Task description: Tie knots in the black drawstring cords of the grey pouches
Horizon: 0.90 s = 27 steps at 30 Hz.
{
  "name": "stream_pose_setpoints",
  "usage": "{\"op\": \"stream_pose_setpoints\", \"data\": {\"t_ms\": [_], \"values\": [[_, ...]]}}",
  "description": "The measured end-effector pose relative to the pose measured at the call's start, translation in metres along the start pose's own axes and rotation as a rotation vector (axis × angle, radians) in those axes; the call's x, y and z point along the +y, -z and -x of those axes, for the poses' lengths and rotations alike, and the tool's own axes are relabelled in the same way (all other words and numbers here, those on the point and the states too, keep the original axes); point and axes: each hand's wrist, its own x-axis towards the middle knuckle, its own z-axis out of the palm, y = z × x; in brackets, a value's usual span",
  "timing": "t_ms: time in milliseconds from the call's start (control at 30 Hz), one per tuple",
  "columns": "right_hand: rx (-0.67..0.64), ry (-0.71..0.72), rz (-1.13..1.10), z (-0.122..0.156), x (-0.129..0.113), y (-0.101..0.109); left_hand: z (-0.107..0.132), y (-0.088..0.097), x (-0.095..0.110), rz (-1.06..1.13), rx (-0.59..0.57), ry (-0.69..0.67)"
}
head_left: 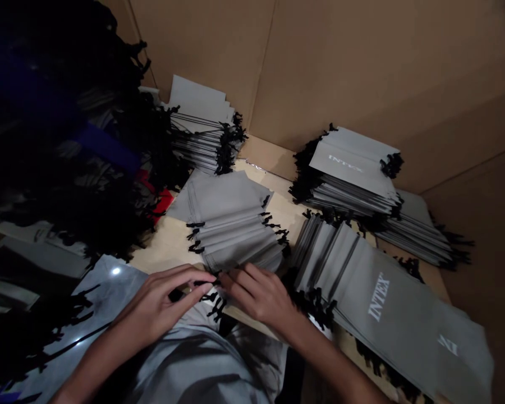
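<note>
My left hand (164, 303) and my right hand (256, 294) meet at the front edge of a fanned stack of grey drawstring pouches (235, 224). The left fingertips pinch a black drawstring cord (202, 283). My right fingers lie against the pouch edge beside that cord, and I cannot tell whether they grip anything. More black cord ends (214, 306) hang below my hands. Grey pouches (185, 370) lie across my lap under my forearms.
Further grey pouch stacks, some printed INTEX (379, 297), stand at right and back on a pale wooden surface (168, 249). A heap of black-corded pouches (88, 129) rises at left. Cardboard walls (362, 67) enclose the back and right.
</note>
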Motion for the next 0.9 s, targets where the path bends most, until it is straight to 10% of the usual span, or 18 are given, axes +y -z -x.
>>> {"op": "stream_pose_setpoints", "data": {"t_ms": [267, 433, 900], "values": [[0.017, -0.232, 0.005, 0.011, -0.015, 0.006, -0.007, 0.000, 0.000, 0.219, 0.136, 0.182], [-0.209, -0.330, -0.208, 0.018, -0.021, 0.027, -0.007, -0.007, -0.004, 0.290, 0.117, 0.181], [-0.138, -0.122, 0.157, 0.022, -0.021, 0.022, -0.029, -0.010, 0.001, 0.415, 0.195, 0.127]]}}
